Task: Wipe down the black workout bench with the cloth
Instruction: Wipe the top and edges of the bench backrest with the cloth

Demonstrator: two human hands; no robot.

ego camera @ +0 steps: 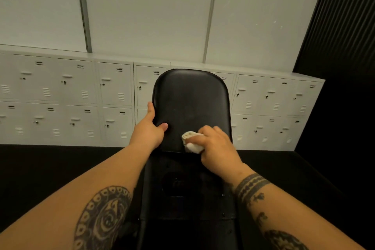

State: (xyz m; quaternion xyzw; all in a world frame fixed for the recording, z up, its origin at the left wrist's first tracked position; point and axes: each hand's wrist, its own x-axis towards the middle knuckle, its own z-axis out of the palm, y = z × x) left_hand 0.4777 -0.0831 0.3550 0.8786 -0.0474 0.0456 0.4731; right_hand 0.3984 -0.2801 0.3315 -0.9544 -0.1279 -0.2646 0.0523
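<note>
Bench pad [191,103], black before white lockers [81,95]: left hand [149,130] grips its edge, right hand [218,148] clutches cloth [190,141].

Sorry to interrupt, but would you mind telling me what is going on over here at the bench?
A person is wiping down a black padded workout bench, seen from their own head camera. Their right hand presses a small bunched white cloth against the lower part of the raised back pad. Their left hand grips the pad's left edge, thumb on the front face. The cloth sits near the pad's bottom edge. A row of white metal lockers stands behind the bench.
</note>
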